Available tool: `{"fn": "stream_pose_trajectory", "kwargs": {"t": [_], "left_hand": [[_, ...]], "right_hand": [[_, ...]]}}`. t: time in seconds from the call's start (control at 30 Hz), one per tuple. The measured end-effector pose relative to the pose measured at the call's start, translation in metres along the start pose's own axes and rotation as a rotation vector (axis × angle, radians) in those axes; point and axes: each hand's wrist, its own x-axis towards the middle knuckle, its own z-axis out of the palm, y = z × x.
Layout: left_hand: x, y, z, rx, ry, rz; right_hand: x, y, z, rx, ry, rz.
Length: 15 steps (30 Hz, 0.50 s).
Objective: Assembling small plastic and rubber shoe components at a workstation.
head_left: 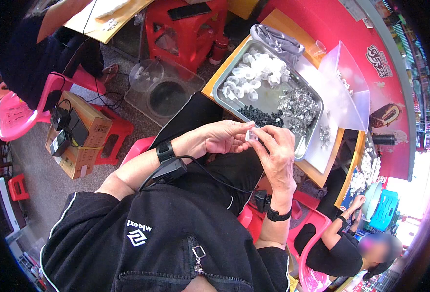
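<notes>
A small white translucent plastic part [251, 136] sits between my two hands, over the near edge of the table. My left hand [224, 138] pinches its left side between thumb and fingers. My right hand [279, 155] is closed on it from the right, thumb and forefinger at its edge. Just beyond lies a metal tray [218, 89]. White plastic parts [254, 73] are heaped in its far left portion, small black pieces [258, 115] lie along the near side, and shiny silver metal pieces [298, 107] fill the right. The part's finer details are covered by my fingers.
A folded grey cloth [278, 41] and a clear cup [317, 48] are behind the tray. A translucent plastic bin [346, 82] stands right. Red stools [183, 29], a cardboard box [81, 138] and a clear tub [164, 95] surround me. Another person [336, 253] works at lower right.
</notes>
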Motion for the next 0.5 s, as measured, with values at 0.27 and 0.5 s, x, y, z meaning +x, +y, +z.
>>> {"fn": "stream_pose_trajectory", "kwargs": {"t": [0.27,0.5], "left_hand": [[-0.001,-0.007,0.000,-0.026,-0.062,0.005],[-0.002,-0.015,0.001,-0.073,-0.055,0.063]], "right_hand": [[-0.003,0.000,0.002,0.008,0.018,-0.110],[-0.018,0.002,0.012,-0.027,0.068,-0.147]]}}
